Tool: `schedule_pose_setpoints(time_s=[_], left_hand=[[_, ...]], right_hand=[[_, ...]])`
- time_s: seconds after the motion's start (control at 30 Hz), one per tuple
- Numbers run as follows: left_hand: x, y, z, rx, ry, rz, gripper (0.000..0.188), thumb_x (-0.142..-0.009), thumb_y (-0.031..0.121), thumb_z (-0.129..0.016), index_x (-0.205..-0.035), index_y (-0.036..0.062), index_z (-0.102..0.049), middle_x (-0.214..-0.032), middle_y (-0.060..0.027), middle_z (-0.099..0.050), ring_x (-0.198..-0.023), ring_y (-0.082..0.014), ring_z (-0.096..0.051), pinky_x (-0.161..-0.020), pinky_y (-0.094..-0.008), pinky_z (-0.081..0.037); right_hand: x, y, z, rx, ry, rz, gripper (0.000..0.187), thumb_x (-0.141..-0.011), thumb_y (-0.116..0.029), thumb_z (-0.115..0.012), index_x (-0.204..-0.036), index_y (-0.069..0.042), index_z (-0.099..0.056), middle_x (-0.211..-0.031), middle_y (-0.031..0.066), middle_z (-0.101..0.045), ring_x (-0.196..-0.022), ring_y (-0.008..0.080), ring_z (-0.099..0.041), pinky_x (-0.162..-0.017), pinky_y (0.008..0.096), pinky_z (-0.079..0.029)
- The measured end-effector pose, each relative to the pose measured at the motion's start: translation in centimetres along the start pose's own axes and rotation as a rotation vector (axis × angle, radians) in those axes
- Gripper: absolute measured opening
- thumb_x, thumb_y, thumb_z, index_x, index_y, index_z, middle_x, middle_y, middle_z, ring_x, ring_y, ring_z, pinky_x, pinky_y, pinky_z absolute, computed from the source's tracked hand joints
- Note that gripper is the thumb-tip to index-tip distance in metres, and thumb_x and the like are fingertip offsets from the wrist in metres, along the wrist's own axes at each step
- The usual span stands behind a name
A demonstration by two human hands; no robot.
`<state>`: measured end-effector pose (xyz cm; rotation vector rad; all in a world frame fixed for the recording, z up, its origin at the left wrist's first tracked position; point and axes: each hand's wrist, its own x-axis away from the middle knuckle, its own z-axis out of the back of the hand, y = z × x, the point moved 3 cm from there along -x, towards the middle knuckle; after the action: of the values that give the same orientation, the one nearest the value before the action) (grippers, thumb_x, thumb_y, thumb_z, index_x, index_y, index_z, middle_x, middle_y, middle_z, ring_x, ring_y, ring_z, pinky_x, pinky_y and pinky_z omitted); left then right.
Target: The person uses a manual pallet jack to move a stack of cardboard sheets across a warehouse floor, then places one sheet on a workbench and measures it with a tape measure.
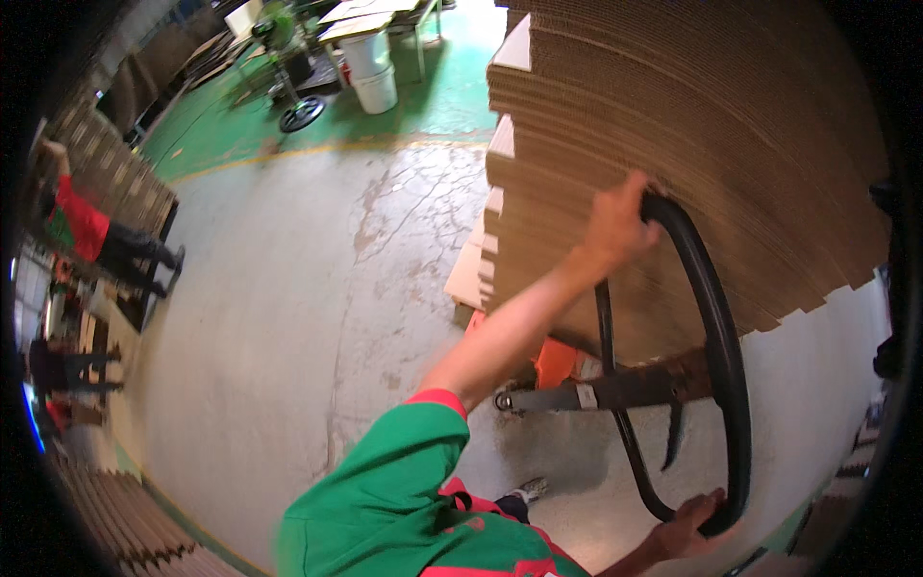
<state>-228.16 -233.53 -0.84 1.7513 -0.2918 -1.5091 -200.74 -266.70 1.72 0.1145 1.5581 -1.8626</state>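
Note:
A pallet jack's black loop handle (716,317) stands tilted in front of me. My left hand (623,226) is closed around its far corner, slightly blurred, beside the cardboard stack. At the near end of the loop, my right hand (690,527) is wrapped round the bar. A dark lever (674,438) hangs inside the loop, next to the worn shaft (635,387). Part of the jack's orange body (555,363) shows beneath my left forearm. Right behind the handle rises a tall stack of flat brown cardboard sheets (663,125), on a pallet (463,313) mostly hidden.
Far left, a person in red and green (87,226) stands at another cardboard stack (120,178); another person (72,370) is nearer. A standing fan (302,113), white buckets (373,82) and a table (361,21) occupy the green floor. More sheets (130,519) lie lower left.

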Motion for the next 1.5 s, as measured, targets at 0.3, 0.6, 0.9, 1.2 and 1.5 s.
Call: schedule_pose_setpoints(time_s=[0.3,0.6,0.9,1.2,1.5], left_hand=[[-6.4,-4.5,-7.6,0.188,-0.164,-0.076,0.041,-0.063,0.002,-0.071,-0.100,0.0080,-0.054,-0.085,-0.0157,-0.066,-0.073,-0.0381,-0.065,-0.062,-0.0456,-0.052],[-6.8,-6.3,-18.9,0.066,-0.225,-0.063,0.044,-0.065,0.010,-0.075,-0.104,0.0065,-0.055,-0.087,-0.0204,-0.065,-0.081,-0.0407,-0.065,-0.071,-0.0480,-0.053],[-6.6,-5.8,-39.3,-0.109,-0.101,-0.080,0.051,-0.069,0.018,-0.080,-0.112,0.0077,-0.056,-0.078,-0.0200,-0.067,-0.077,-0.0385,-0.067,-0.074,-0.0488,-0.054],[-9.7,-1.9,-59.7,-0.348,0.044,-0.027,0.045,-0.072,0.020,-0.080,-0.107,0.0082,-0.054,-0.077,-0.0161,-0.068,-0.078,-0.0386,-0.067,-0.074,-0.0486,-0.052],[-16.1,-9.3,-81.1,-0.372,0.070,-0.027,0.043,-0.073,0.017,-0.079,-0.105,0.0040,-0.054,-0.074,-0.0172,-0.067,-0.069,-0.0367,-0.067,-0.064,-0.0446,-0.053]], right_hand=[[-7.3,-0.2,-8.7,0.523,0.287,0.161,0.033,-0.097,-0.030,-0.062,-0.114,-0.002,-0.069,-0.105,0.0137,-0.070,-0.078,0.0184,-0.064,-0.062,0.0339,-0.050],[-17.2,4.5,-12.2,0.371,0.333,0.221,0.034,-0.096,-0.025,-0.063,-0.117,0.001,-0.068,-0.111,0.0161,-0.068,-0.091,0.0229,-0.065,-0.074,0.0359,-0.052],[-38.3,17.3,-12.8,0.286,0.193,0.317,0.031,-0.092,-0.025,-0.069,-0.106,0.002,-0.069,-0.079,0.0063,-0.065,-0.061,0.0132,-0.050,-0.054,0.0298,-0.040],[-60.4,24.0,-15.1,0.097,0.064,0.408,0.021,-0.092,-0.021,-0.069,-0.089,0.000,-0.064,-0.069,0.0002,-0.056,-0.064,0.0101,-0.049,-0.060,0.0271,-0.041],[-83.4,33.0,-26.8,0.070,0.012,0.497,0.023,-0.093,-0.024,-0.068,-0.090,-0.001,-0.063,-0.069,0.0012,-0.055,-0.061,0.0112,-0.047,-0.058,0.0286,-0.040]])
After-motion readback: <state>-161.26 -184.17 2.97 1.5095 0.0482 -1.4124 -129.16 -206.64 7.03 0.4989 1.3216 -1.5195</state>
